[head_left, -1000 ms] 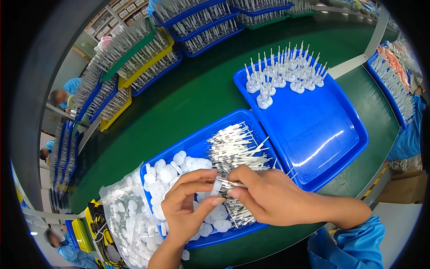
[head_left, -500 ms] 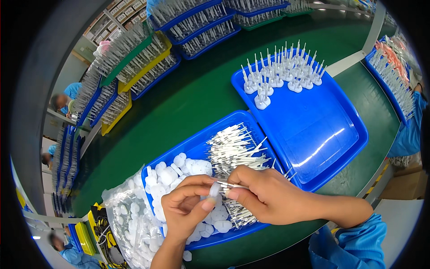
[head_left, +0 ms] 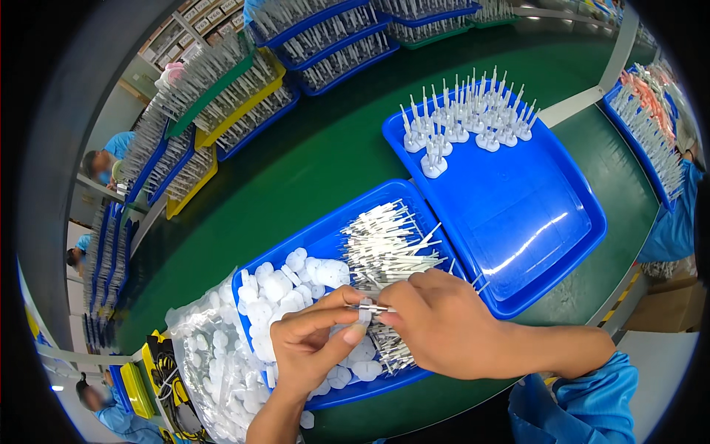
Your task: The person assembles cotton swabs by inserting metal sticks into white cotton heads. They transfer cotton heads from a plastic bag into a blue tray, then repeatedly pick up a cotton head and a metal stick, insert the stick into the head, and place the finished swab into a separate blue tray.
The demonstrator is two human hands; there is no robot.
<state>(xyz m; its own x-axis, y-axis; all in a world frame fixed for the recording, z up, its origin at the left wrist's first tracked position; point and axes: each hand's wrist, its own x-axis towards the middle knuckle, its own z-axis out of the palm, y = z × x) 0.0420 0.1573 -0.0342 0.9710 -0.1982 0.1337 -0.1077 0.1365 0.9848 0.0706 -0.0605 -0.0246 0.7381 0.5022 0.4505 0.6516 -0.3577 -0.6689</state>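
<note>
My left hand (head_left: 314, 346) pinches a small translucent white plastic disc (head_left: 364, 311) between thumb and fingers. Facing it, my right hand (head_left: 444, 322) is closed on a thin metal-and-white rod (head_left: 381, 308), whose tip meets the disc. Both hands are above a blue tray (head_left: 296, 244). Loose white discs (head_left: 277, 287) fill its left part, and a heap of white-sleeved rods (head_left: 384, 240) lies in its right part. Behind to the right, a second blue tray (head_left: 510, 214) holds several assembled pieces (head_left: 473, 118), rods standing upright on white disc bases.
A clear plastic bag of discs (head_left: 214, 355) lies at the left tray's side. Stacked trays of upright rods (head_left: 222, 96) line the far left of the green table (head_left: 325, 140). Another filled tray (head_left: 651, 133) stands at the right, beside a person's blue sleeve (head_left: 677, 214).
My right hand has turned slightly, its fingers curling more over the rod. The disc in my left hand has shifted a little to the right and now shows more upright.
</note>
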